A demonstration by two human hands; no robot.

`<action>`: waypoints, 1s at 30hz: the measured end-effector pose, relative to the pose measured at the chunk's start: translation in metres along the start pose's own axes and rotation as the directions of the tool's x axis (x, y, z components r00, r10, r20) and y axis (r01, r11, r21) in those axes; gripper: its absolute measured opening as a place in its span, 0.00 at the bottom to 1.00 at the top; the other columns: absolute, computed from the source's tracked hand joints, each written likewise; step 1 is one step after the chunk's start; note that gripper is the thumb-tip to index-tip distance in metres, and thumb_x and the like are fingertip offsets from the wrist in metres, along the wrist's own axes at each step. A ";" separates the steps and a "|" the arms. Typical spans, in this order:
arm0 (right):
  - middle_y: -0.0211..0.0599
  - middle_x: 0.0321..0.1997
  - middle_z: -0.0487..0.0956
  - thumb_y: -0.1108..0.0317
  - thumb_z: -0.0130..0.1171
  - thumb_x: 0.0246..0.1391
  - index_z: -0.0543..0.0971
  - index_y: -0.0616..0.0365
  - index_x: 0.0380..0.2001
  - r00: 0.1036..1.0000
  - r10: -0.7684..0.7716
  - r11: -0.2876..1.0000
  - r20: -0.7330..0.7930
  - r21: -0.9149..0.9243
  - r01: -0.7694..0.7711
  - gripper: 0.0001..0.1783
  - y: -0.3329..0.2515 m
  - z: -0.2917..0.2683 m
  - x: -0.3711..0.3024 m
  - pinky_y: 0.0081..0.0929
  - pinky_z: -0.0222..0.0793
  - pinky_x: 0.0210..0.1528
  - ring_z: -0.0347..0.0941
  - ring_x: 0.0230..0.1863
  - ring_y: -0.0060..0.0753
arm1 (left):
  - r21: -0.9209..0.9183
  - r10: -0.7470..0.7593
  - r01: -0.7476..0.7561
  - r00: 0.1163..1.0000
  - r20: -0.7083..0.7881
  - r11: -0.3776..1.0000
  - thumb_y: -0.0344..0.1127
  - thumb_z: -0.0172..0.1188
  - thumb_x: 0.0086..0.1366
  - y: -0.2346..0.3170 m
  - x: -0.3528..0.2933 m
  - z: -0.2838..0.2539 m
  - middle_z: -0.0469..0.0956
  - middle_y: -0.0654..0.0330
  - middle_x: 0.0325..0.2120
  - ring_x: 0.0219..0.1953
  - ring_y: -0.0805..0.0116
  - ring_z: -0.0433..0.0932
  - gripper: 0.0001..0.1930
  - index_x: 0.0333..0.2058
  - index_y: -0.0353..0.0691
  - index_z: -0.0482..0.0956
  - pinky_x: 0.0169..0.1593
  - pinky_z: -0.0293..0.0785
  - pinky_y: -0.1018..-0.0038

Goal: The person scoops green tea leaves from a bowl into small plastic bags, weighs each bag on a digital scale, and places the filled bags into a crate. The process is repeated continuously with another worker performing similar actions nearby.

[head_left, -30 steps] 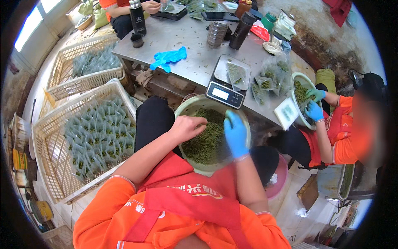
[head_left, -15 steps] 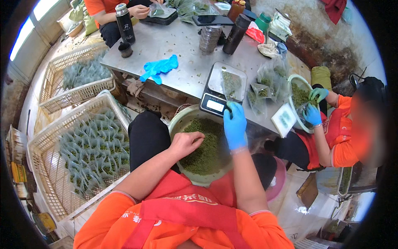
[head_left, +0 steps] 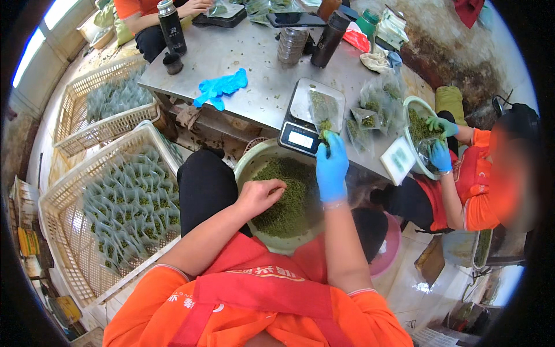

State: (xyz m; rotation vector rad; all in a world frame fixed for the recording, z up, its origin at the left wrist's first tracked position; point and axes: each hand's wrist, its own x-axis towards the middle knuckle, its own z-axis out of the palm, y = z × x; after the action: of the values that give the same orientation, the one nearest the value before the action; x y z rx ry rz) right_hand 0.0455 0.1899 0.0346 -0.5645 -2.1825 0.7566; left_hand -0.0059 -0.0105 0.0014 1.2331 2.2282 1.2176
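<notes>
From my remote station I record the left hand (head_left: 261,195), bare, with its forearm running in from the lower left and the fingers curled loosely down onto the green tea leaves (head_left: 289,196) in the pale green basin (head_left: 250,165) on the person's lap; whether it has closed on any leaves I cannot tell. The right hand (head_left: 332,166), in a blue glove, is raised above the far right rim of the basin, forearm nearly upright, fingertips pinched shut on a small tuft of leaves (head_left: 325,128) held against the near edge of the digital scale (head_left: 312,115). A clear packet (head_left: 321,105) with leaves in it lies on the scale pan. The scale sits at the near edge of the metal counter (head_left: 254,63), just beyond the basin. Against the frame half a second earlier, the gloved hand has risen from over the basin to the scale and now shows leaves at its fingertips, while the bare hand has stayed on the leaf heap with little shift. A pair of blue gloves (head_left: 221,88) lies on the counter to the left, well apart from both hands. To the left on the floor stand two white crates (head_left: 63,202) filled with packets. To the right, another person's gloved hands (head_left: 439,141) work at a second basin (head_left: 413,107).
</notes>
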 end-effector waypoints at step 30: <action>0.32 0.27 0.77 0.74 0.56 0.52 0.77 0.63 0.36 0.662 0.432 0.499 0.613 0.449 -0.741 0.07 -0.026 -0.023 -0.080 0.17 0.69 0.24 0.72 0.21 0.20 | -0.086 -0.028 0.029 1.000 0.014 0.996 0.37 0.59 0.53 0.013 -0.003 -0.006 0.74 0.62 0.15 0.18 0.65 0.76 0.06 0.25 0.42 0.76 0.24 0.71 0.72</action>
State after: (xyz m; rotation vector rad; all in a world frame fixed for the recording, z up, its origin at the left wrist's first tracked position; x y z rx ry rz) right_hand 0.1092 0.1311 0.0235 -0.8418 -1.8049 2.1535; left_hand -0.0011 -0.0124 0.0157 1.1697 2.1530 1.2768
